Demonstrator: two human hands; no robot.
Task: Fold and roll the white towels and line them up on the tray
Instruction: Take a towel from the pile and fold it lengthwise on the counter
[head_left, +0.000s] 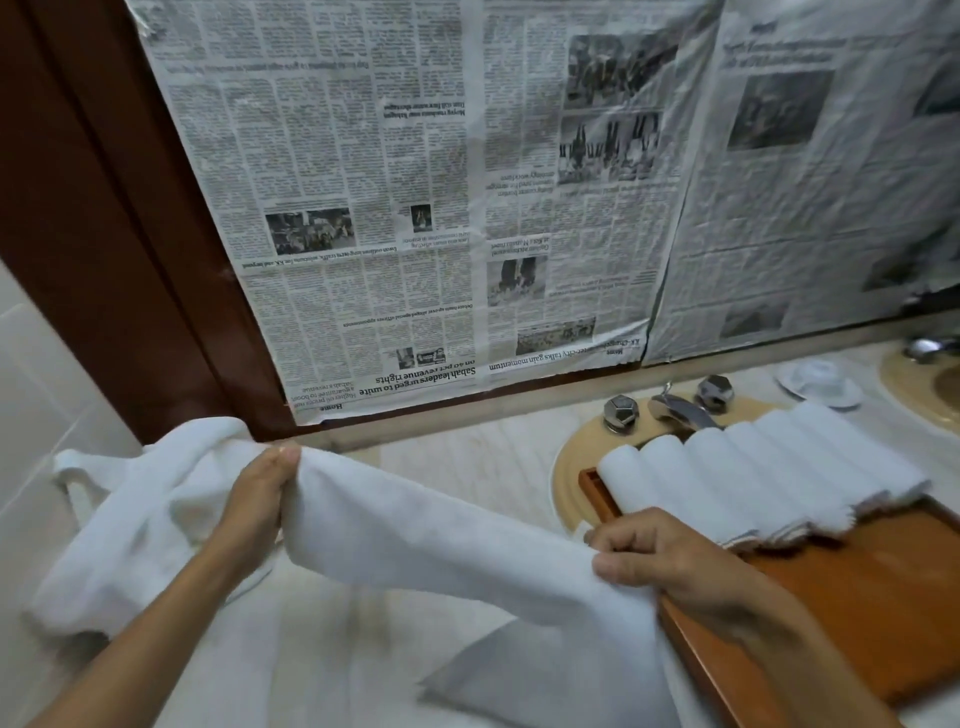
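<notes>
A white towel (415, 530) hangs stretched in the air between my two hands above the counter. My left hand (260, 499) pinches its upper left edge. My right hand (660, 556) grips its right edge near the tray's left rim. The towel's lower part drapes down onto the counter. A wooden tray (857, 597) lies at the right, partly over a sink. Several rolled white towels (737, 473) lie side by side across the tray's far end. A heap of unfolded white towels (140, 509) lies at the left, behind my left hand.
A chrome tap with two knobs (670, 405) stands behind the tray on the beige sink rim (566, 467). A white dish (818, 382) sits further right, next to a second basin (930, 389). Newspaper (415, 208) covers the wall behind the marble counter (467, 467).
</notes>
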